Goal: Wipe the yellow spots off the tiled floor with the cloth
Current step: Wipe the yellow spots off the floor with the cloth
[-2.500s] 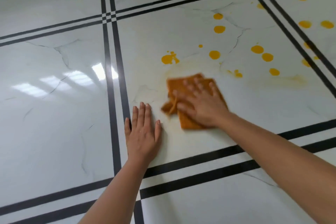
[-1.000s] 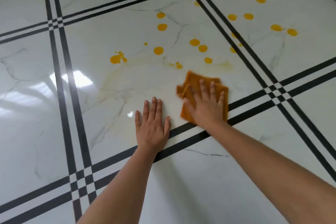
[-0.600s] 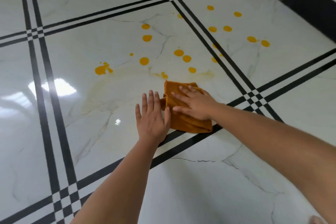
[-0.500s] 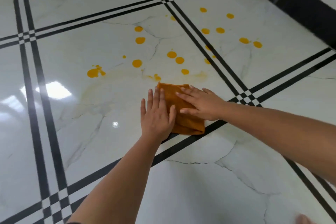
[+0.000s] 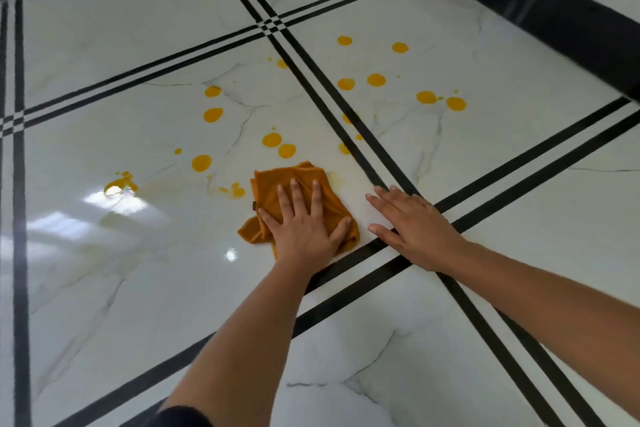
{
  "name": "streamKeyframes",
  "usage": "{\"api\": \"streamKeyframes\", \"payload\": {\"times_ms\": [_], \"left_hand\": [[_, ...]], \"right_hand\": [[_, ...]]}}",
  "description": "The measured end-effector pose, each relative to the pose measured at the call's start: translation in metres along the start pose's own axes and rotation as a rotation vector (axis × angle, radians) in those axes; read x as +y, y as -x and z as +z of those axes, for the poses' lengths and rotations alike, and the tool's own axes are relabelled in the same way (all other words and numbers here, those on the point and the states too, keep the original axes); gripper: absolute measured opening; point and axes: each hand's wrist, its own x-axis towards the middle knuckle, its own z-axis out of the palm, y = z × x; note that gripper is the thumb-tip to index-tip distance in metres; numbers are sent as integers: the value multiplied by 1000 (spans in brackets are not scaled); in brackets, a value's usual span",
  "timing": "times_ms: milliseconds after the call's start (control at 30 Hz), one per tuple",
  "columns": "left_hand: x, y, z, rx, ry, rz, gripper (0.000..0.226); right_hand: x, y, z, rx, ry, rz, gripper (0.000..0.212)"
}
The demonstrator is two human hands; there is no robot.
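Bright, even light, with white glare patches on the glossy floor [image 5: 104, 288] at left. The picture is slightly soft, smeared at the top corners and bowed at the edges.

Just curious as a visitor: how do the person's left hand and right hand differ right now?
The left hand lies flat on the orange cloth, while the right hand lies on the bare tiled floor beside it. The left hand points away from the person; the right hand points sideways toward the cloth. Both hands are open and flat, palms down.
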Motion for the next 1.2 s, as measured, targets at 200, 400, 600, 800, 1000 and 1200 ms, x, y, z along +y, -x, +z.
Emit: {"api": "streamKeyframes", "payload": {"times_ms": [200, 400, 600, 800, 1000, 1200], "left_hand": [[44, -15, 11, 97, -84, 195, 78], [71, -89, -2, 150, -78, 141, 75], [131, -62, 13, 81, -226, 637, 69], [185, -89, 17, 140, -92, 427, 67], [206, -137, 7, 138, -124, 392, 72], [216, -117, 13, 123, -135, 285, 70]], "right_hand": [[62, 6, 0, 159, -82, 112, 81], [111, 8, 3, 211, -58, 208, 96], [140, 10, 1, 273, -84, 307, 76], [188, 25, -4, 350, -100, 467, 77], [224, 6, -20, 322, -99, 476, 68], [232, -15, -20, 302, -17, 452, 63]]}}
